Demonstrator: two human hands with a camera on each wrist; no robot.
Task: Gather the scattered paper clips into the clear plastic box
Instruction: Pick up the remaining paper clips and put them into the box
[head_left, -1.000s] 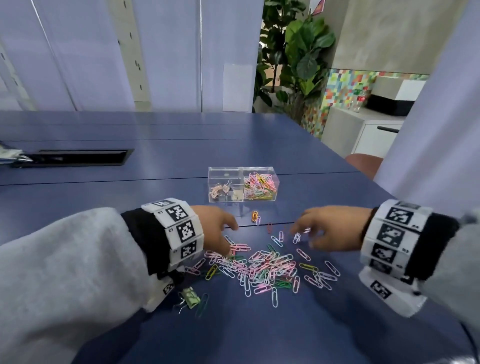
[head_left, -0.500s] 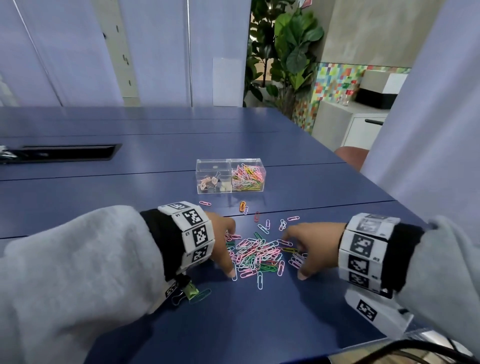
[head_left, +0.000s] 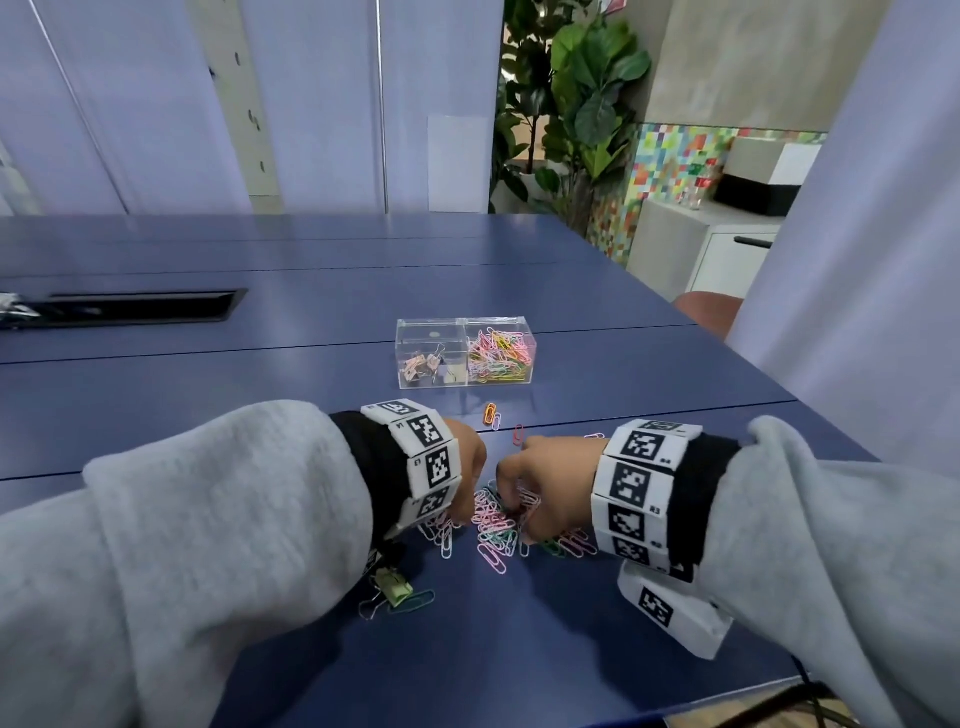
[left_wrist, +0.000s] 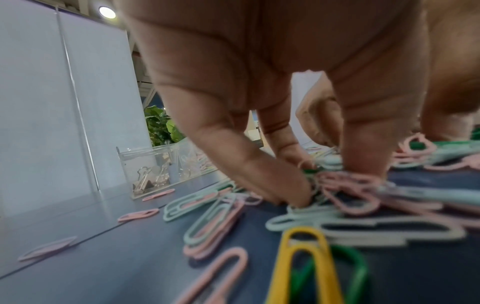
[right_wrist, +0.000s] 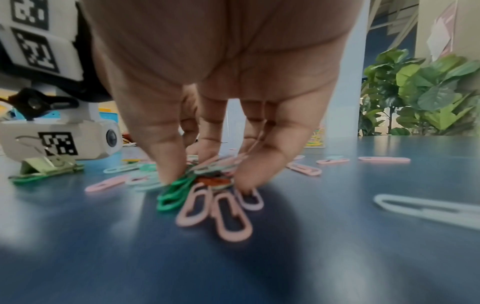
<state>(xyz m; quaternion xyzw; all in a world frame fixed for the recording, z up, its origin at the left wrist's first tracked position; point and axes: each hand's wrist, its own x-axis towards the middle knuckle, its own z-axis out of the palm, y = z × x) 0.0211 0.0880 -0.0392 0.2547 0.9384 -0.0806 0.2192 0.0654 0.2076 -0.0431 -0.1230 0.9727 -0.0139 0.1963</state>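
A heap of coloured paper clips (head_left: 496, 525) lies on the blue table (head_left: 311, 364) between my two hands. My left hand (head_left: 470, 467) comes in from the left, and its fingertips (left_wrist: 298, 197) pinch into the clips (left_wrist: 345, 185). My right hand (head_left: 527, 493) meets it from the right, with thumb and fingers closed round a bunch (right_wrist: 205, 174) of pink, green and red clips. The clear plastic box (head_left: 465, 382) stands beyond the hands. Its right compartment holds paper clips and its left one binder clips.
A green binder clip (head_left: 393, 586) and a teal paper clip lie under my left wrist. Stray orange (head_left: 490, 413) and red (head_left: 518, 434) clips lie between the hands and the box. A black cable slot (head_left: 140, 306) is far left. The table's right edge runs close by.
Both hands have swept inward toward each other. The clips, spread wide before, are now bunched into a tight heap between the fingers.
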